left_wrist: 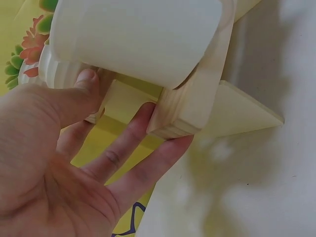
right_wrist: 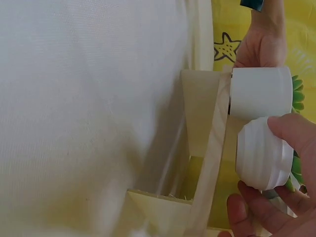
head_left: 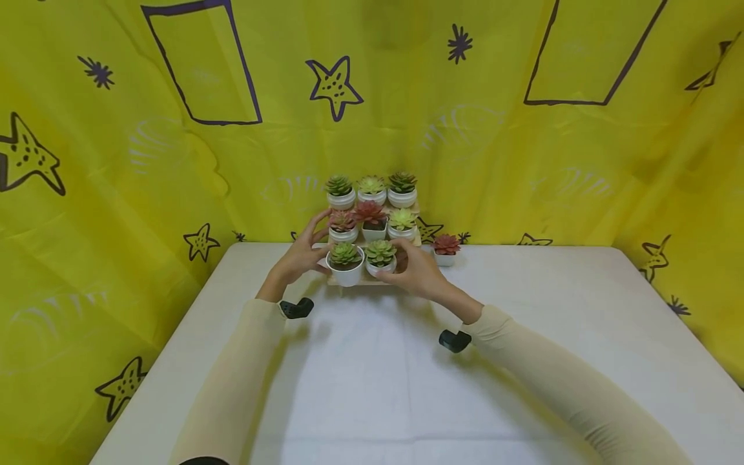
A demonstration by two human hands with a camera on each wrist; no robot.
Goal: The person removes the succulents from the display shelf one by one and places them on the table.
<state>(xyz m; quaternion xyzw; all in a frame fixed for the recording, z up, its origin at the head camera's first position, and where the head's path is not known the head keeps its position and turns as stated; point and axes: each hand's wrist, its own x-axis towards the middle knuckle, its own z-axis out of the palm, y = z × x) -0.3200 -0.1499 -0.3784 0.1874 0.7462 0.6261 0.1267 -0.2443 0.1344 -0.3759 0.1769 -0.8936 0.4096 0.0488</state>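
My right hand [head_left: 421,271] pinches a ribbed white pot with a green succulent [head_left: 380,255] between thumb and fingers, over the lowest shelf of a tiered wooden plant stand [head_left: 372,282]. In the right wrist view, the pot [right_wrist: 264,153] lies close along the shelf board [right_wrist: 213,153]. My left hand [head_left: 299,258] is at the stand's left end. Its fingers are spread, and two fingertips touch the shelf's end [left_wrist: 180,118], while the thumb lies beside a ribbed pot [left_wrist: 61,71] one tier up. A smooth white succulent pot [head_left: 347,276] stands on the lowest shelf, left of the pinched one.
Potted succulents fill the middle tier, among them a dark red one [head_left: 370,213], and the top tier [head_left: 372,190]. Another red succulent in a white pot [head_left: 446,250] stands on the white table [head_left: 523,361], right of the stand. A yellow patterned curtain [head_left: 395,129] hangs behind.
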